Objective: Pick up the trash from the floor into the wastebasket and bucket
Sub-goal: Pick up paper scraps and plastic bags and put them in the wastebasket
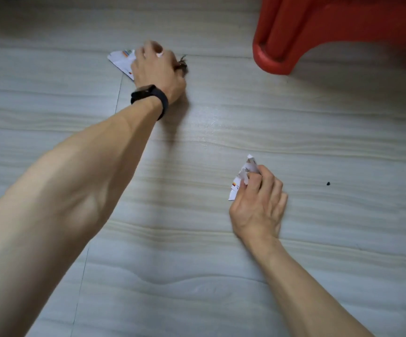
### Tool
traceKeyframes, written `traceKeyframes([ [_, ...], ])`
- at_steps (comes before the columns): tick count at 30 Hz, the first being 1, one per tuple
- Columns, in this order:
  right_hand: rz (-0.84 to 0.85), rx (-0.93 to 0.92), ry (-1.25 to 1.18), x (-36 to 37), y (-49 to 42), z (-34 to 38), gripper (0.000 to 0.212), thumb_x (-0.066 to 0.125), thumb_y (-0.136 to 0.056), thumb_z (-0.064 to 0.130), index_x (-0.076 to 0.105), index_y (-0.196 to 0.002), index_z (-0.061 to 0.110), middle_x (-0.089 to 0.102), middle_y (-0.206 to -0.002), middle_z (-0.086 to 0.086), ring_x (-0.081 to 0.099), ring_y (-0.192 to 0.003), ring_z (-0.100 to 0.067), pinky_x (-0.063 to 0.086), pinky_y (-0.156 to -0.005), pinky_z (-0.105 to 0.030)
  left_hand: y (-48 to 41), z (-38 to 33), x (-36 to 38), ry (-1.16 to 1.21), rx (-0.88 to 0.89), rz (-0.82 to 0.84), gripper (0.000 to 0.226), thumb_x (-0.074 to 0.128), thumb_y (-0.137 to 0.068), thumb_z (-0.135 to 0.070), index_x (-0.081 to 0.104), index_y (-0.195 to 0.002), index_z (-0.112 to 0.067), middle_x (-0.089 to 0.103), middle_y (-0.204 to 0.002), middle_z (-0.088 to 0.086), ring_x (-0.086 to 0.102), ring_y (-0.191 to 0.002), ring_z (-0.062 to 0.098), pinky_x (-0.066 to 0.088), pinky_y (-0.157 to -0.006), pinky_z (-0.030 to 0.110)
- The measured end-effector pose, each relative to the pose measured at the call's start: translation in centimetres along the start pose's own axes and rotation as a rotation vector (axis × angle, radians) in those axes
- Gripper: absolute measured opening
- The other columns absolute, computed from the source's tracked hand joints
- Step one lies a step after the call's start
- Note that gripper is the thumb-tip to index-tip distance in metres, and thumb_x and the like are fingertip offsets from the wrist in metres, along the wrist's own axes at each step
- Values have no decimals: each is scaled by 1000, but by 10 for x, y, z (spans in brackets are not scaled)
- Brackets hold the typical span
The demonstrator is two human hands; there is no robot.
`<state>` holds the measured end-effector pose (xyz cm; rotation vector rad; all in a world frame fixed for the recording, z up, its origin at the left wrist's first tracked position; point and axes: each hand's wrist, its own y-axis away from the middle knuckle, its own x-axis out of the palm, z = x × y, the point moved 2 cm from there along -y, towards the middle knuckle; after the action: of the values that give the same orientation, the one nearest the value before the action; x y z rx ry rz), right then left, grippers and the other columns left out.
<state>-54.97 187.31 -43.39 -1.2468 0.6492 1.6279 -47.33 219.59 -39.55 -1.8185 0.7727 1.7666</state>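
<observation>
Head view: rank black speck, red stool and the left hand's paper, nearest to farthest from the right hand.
1. black speck, on the floor just right of the right hand holding crumpled paper.
2. red stool, ahead to the right.
3. white paper gripped by the left hand, ahead and far left.

1. Two hands: left hand (158, 66), right hand (257, 203).
2. Two pieces of crumpled printed paper, one at each hand (120, 59) (242, 176).
3. One brown dried scrap (183, 64).
4. One small dark speck (328, 183) on the floor (197, 239).
5. One red plastic stool (318, 30).
6. One black wristband (150, 97).
</observation>
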Motion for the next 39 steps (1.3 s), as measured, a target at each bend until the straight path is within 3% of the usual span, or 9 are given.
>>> traceKeyframes([
  [3,2,-9,11,0,-1,-1,23,50,-96,27,59,-110,11,55,-132,-8,49,-111,-31,37,-77,-42,4,39,6,72,-173,108,29,48,-89,-40,59,-115,-30,36,-149,15,32,-138,40,23,-110,59],
  [5,-9,-10,1,-1,-1,0,27,44,-98,29,59,-111,11,57,-131,-9,50,-111,-32,38,-77,-42,26,41,4,88,-84,122,32,46,-94,-30,55,-120,-14,54,-130,20,51,-117,42,44,-91,49],
  [8,-11,-22,-6,-3,-4,1,31,39,-98,31,60,-110,11,58,-130,-10,52,-111,-33,40,-78,-43,83,18,-8,12,51,112,24,48,-97,-23,51,-117,-12,62,-111,25,58,-100,45,38,-68,43],
  [15,-6,-31,-35,-5,-2,0,26,45,-96,29,57,-111,12,57,-127,-10,53,-110,-35,40,-79,-45,253,-16,-7,13,228,222,26,47,-98,-23,52,-123,-27,69,-102,14,63,-92,39,36,-64,37],
  [21,153,4,-310,-14,-4,-20,13,53,-94,18,57,-100,7,58,-113,-15,51,-109,-38,37,-84,-43,368,1,0,102,302,282,61,46,-86,-2,49,-140,-31,61,-122,4,61,-104,36,49,-75,41],
  [29,314,199,-642,-100,150,-43,16,58,-98,25,57,-89,12,56,-75,8,50,-78,-21,34,-62,-20,454,31,-16,54,311,396,53,47,-85,-4,67,-121,-38,65,-117,2,60,-106,33,46,-77,35],
  [32,357,187,-674,-131,185,-42,5,59,-92,18,54,-92,18,61,-79,8,57,-77,-19,37,-57,-8,489,51,-24,155,260,372,52,52,-84,-6,67,-119,-42,66,-116,-1,60,-106,31,50,-78,34],
  [36,442,210,-734,-176,227,-39,49,62,-90,18,37,-132,25,70,-101,-6,67,-60,-2,41,-52,-12,541,74,-44,184,275,253,26,58,-94,-21,69,-114,-33,64,-107,-1,60,-99,31,36,-65,31],
  [39,481,199,-711,-218,252,-34,64,66,-88,18,36,-144,24,72,-100,-1,71,-76,-13,45,-65,-23,566,91,-77,251,284,173,20,58,-96,-24,71,-110,-30,63,-98,-2,60,-95,29,32,-63,31],
])
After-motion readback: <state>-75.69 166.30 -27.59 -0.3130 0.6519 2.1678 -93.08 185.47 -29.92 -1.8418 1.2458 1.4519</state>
